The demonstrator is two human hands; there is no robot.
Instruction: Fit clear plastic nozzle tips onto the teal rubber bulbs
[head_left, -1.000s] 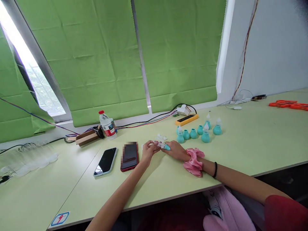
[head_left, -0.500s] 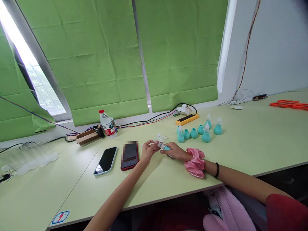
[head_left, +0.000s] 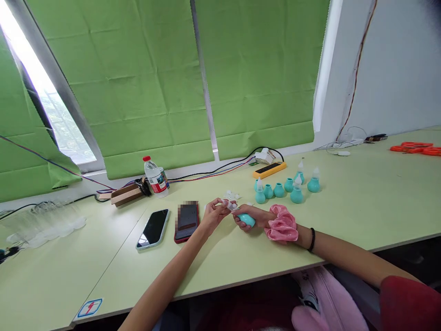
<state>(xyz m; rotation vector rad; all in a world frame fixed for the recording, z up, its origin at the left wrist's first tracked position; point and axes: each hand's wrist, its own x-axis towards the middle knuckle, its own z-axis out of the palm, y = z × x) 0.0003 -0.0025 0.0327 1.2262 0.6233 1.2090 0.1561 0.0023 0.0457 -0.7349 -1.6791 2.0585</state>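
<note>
My right hand (head_left: 248, 215) is wrapped round a turquoise rubber squeeze bulb (head_left: 247, 220), its rounded end showing below the fingers. In my left hand (head_left: 215, 212) the fingers pinch a small clear plastic nozzle (head_left: 231, 207), which meets the neck end of the bulb; whether it is seated there I cannot tell. Just behind my hands lies a loose pile of small whitish clear parts (head_left: 232, 195). To the right stand several more bulbs, some bare and open-necked (head_left: 279, 190), others with a clear pointed nozzle on top (head_left: 296, 194).
Two phones, one pale-cased (head_left: 153, 229) and one red-cased (head_left: 186, 222), lie left of my hands. Behind are a water bottle (head_left: 155, 178), an open cardboard box (head_left: 127, 195), cables and a yellow power strip (head_left: 269, 170). Orange scissors (head_left: 413, 147) lie far right; clear plastic items (head_left: 48, 223) far left.
My right hand has turned, so the bulb's round end now shows beneath the fingers. The nozzle and bulb stay close together between my hands. The view has shifted slightly.
</note>
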